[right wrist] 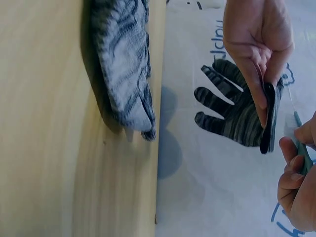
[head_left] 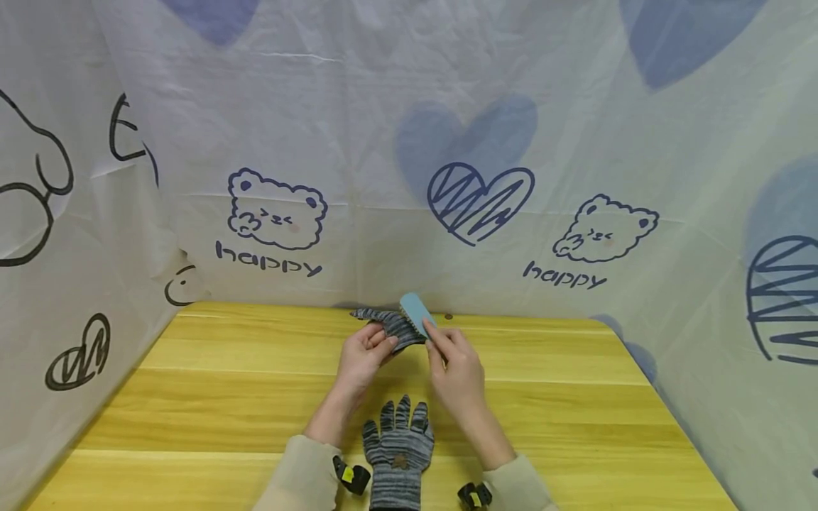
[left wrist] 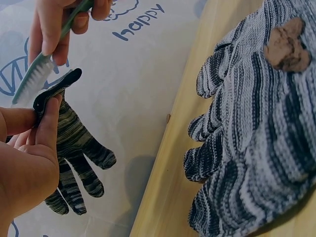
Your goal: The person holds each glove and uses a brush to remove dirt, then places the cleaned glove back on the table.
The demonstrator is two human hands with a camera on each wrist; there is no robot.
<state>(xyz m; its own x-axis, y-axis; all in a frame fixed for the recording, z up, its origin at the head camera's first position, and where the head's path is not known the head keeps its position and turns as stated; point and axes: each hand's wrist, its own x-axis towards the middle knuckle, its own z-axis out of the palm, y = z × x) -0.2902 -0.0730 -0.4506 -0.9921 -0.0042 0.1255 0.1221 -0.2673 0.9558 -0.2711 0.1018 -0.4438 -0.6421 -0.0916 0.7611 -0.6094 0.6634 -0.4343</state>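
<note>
A grey-and-black striped knit glove is held up over the far part of the table. My left hand pinches it by the cuff between thumb and fingers, and the glove's fingers hang loose in the left wrist view. My right hand grips a light-blue brush, its pale bristles facing the glove, right at the cuff. A second striped glove lies flat between my forearms, fingers pointing away. On it sits a brown clay-like lump.
The wooden table ends at a hanging white cloth printed with bears and hearts, which also closes in both sides. A small brown bit lies at the table's far edge.
</note>
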